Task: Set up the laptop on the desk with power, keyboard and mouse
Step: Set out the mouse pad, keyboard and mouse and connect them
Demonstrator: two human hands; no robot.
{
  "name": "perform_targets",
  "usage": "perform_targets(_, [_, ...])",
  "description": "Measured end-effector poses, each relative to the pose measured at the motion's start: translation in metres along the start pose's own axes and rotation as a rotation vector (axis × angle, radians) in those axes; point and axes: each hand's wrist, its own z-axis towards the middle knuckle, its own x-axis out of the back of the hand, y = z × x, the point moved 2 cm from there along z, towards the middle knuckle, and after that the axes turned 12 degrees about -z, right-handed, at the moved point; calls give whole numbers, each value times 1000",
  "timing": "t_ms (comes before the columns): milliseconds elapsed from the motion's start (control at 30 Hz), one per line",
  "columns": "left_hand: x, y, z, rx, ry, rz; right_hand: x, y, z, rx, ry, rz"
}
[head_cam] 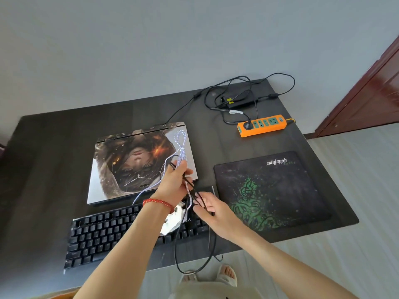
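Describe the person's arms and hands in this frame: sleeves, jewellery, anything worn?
Both forearms are bare, with no sleeves in view. The left hand has a red beaded bracelet round its wrist. The right hand has no bracelet, watch or glove that shows. No rings can be made out on either hand.

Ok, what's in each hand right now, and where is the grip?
Left hand grips the white braided cable and a black cable mid-length, bunched. Right hand pinches the black cable lower down.

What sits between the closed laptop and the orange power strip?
Bare dark desk, crossed only by the black charger cable, in the head view.
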Motion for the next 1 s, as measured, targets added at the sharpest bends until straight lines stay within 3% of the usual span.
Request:
perform_targets(167, [1, 27, -3, 65, -72, -185, 3, -20, 6, -150, 110, 393])
perform_targets(233, [5, 35, -6, 83, -139, -221, 7, -24, 10, -177, 54, 391])
perform_targets(367, [17, 51, -15, 111, -230, -245, -3, -43, 24, -119, -190, 150])
perform_targets(500, [38, 73, -22, 96, -269, -197, -21, -59, 43, -12, -109, -230])
perform_targets(667, [73, 96, -31, -64, -241, 109, -6, -73, 41, 73, 61, -312])
perform_targets(833, [94, 107, -26, -193, -208, 602, 22, -105, 38, 162, 384, -550])
perform_targets(1000, [101, 101, -4, -368, -128, 958, 54, -109, 33, 73, 647, -503])
